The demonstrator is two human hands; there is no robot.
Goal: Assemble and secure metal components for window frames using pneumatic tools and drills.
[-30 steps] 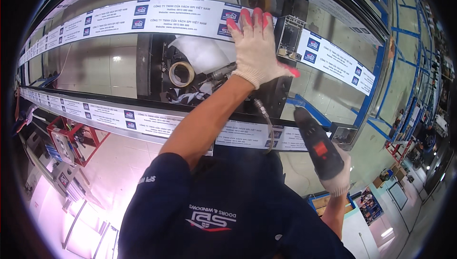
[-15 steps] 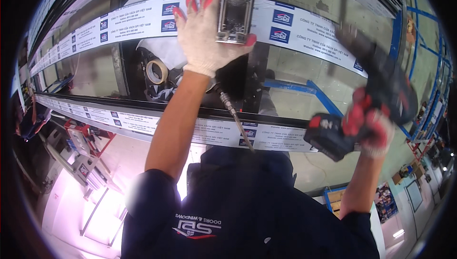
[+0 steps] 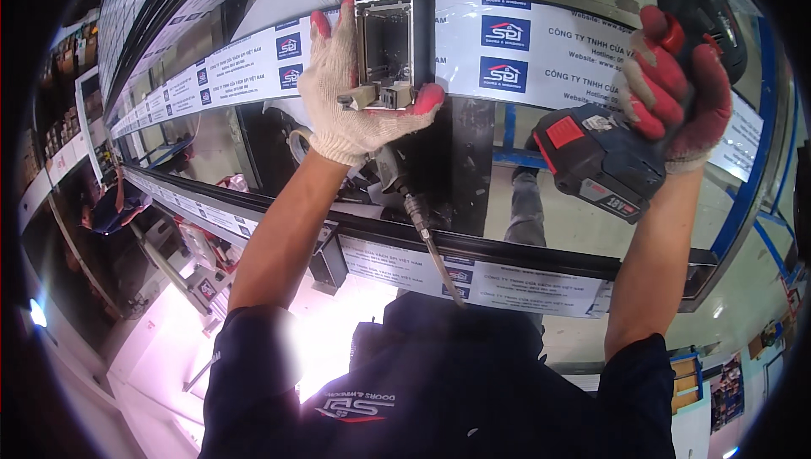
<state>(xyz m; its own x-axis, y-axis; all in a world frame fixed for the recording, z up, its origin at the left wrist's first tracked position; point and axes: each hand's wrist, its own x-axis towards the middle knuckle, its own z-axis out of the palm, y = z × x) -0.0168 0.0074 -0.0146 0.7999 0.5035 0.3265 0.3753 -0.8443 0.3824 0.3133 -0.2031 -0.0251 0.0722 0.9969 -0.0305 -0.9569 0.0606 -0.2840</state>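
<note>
Cream-knit left hand [image 3: 342, 104] spreads, thumb apart from fingers, against a hollow, boxy metal tube [image 3: 389, 41]; the red-coated right hand [image 3: 672, 92] clamps round a chunky black drill [image 3: 604, 159].

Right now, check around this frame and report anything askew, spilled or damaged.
No spill or damage stands out. The one untidy thing is the air hose, lying slantwise across the film-wrapped near rail; it looks stray there and might snag.
</note>
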